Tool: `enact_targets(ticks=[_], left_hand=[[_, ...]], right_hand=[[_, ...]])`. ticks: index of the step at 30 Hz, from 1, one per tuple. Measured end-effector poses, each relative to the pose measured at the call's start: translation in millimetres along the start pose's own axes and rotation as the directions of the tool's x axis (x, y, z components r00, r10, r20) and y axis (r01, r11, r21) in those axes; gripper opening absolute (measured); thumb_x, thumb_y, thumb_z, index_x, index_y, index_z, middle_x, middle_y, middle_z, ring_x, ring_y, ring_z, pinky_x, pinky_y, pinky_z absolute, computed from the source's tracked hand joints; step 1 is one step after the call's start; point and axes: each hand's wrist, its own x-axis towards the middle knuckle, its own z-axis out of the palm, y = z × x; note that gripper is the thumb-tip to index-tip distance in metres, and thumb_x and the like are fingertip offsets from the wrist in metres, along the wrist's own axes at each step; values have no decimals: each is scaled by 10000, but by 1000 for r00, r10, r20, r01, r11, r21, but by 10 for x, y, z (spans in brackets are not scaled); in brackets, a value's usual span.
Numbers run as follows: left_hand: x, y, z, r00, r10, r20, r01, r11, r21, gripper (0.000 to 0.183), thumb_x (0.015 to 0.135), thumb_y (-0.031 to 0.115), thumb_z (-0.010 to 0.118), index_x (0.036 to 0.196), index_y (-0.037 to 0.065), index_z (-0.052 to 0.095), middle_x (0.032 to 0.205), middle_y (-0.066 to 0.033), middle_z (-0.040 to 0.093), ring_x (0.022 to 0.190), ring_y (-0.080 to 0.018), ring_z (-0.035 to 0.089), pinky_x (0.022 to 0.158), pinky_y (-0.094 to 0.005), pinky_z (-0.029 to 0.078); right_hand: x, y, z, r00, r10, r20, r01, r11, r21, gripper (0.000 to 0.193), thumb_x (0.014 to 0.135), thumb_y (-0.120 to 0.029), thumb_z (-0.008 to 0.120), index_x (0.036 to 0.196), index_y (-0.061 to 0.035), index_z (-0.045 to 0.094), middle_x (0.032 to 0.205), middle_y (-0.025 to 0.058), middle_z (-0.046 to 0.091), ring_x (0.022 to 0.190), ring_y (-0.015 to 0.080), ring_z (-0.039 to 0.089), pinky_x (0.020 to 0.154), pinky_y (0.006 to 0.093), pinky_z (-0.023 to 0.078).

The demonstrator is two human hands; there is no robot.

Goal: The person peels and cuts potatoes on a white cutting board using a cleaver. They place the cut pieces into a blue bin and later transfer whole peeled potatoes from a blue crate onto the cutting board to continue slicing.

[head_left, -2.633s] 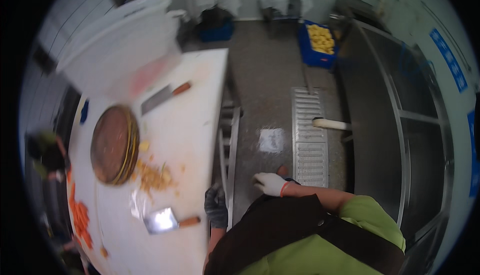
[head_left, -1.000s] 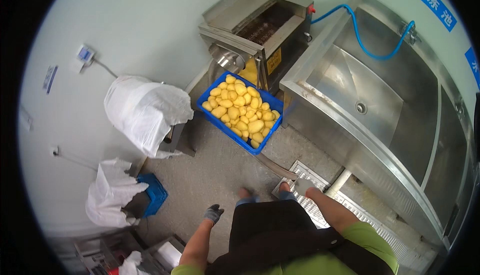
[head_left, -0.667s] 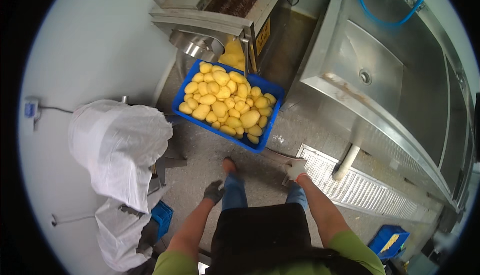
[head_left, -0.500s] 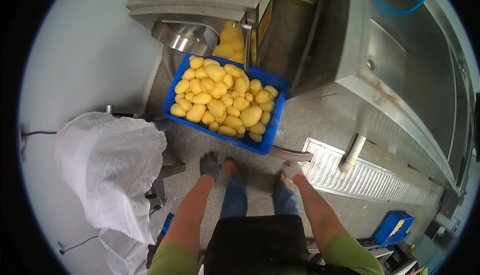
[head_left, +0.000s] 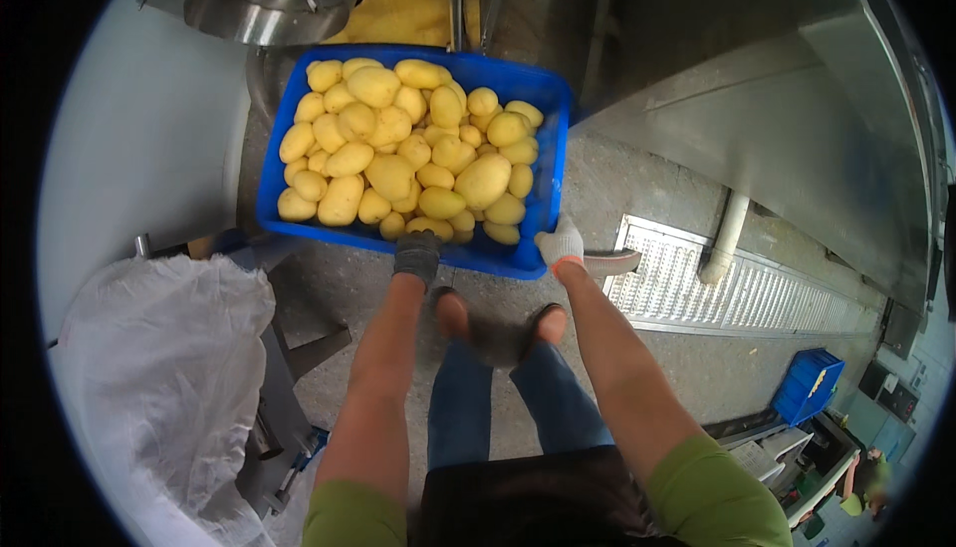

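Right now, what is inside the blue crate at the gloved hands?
Yellow potatoes are piled across the blue crate. The top ones cover its bottom and anything deeper, so those cannot be seen.

Head view: from above, near side of crate (head_left: 554, 164)
Head facing: steeply down
Crate range: near, fully framed

Even, fairly bright light falls over the floor (head_left: 647, 171) around the blue crate (head_left: 553, 179), whose potatoes (head_left: 388, 177) look reasonably sharp. Right of the crate, the drain grate (head_left: 737, 283) catches whitish glare; at its upper left, the steel chute (head_left: 269, 25) carries bright highlights. Below it, shadow darkens between the feet (head_left: 548, 324). Far to its lower right, detail turns soft, bowed, ending in black.
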Motion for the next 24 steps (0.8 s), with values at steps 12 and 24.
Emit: enact_targets(ticks=[12,24], left_hand=[[-571,-171,-174,973,162,-161,-151,985,82,148,823,105,578,908,106,698,899,-128,649,822,-296,641,734,-428,493],[-1206,-217,204,978,169,119,-125,941,-314,273,910,221,522,1111,50,588,1123,-143,596,1062,-245,567,916,-349,449]], right_hand=[[-1081,-24,64,995,-14,-99,33,981,194,377,702,-109,651,1060,-29,563,952,229,654,935,388,632,818,411,489],[-2234,860,771,958,259,-125,-211,929,305,377,748,-97,632,1108,-33,541,1014,195,651,967,355,628,855,400,480]])
